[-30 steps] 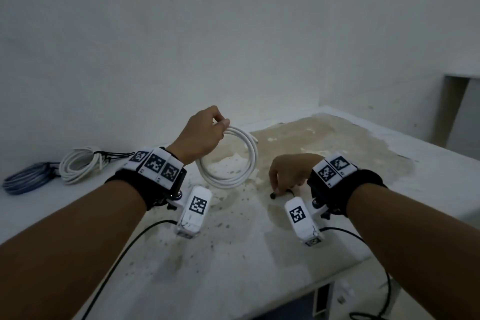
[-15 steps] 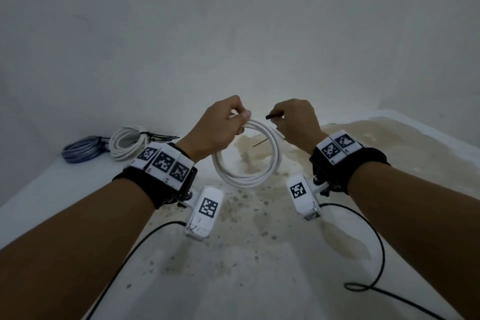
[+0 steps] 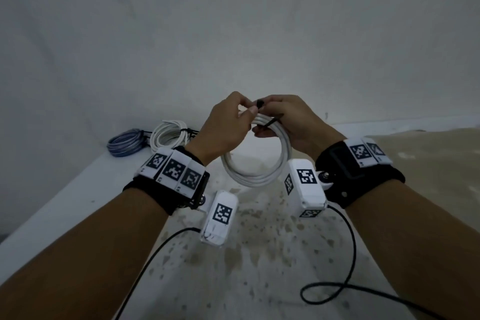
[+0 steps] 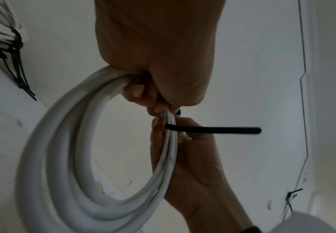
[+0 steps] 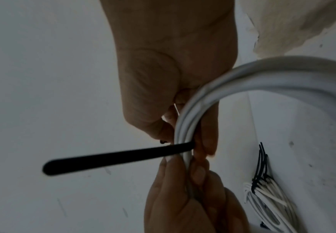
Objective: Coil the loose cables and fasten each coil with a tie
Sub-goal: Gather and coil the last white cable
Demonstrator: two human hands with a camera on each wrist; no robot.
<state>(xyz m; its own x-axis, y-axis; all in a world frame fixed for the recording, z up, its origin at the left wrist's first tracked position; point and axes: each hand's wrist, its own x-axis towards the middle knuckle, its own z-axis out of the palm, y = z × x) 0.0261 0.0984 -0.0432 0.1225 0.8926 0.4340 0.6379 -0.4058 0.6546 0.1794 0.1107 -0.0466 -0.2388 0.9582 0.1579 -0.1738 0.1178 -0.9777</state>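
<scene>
A white cable coil (image 3: pixel 254 171) hangs above the table, gripped at its top by my left hand (image 3: pixel 248 112). My right hand (image 3: pixel 262 122) meets it there, its fingers curled behind the strands while they pinch a black tie (image 3: pixel 267 123). In the left wrist view the tie (image 4: pixel 212 130) crosses the coil (image 4: pixel 63 149) and its free end points right. In the right wrist view the tie (image 5: pixel 113 156) sticks out to the left of the coil (image 5: pixel 262 75), just above my left hand's fingertips (image 5: pixel 198 171). The tie's head end is hidden among the fingers.
A tied white coil (image 3: pixel 168 132) and a blue coil (image 3: pixel 124 141) lie at the back left by the wall. The stained white table (image 3: pixel 259 254) lies under my hands. A black wrist camera lead (image 3: pixel 337 288) loops on it at the front right.
My right hand lifted the black tie off the table and carried it to the top of the coil. Both hands now meet there, and the tie lies across the strands.
</scene>
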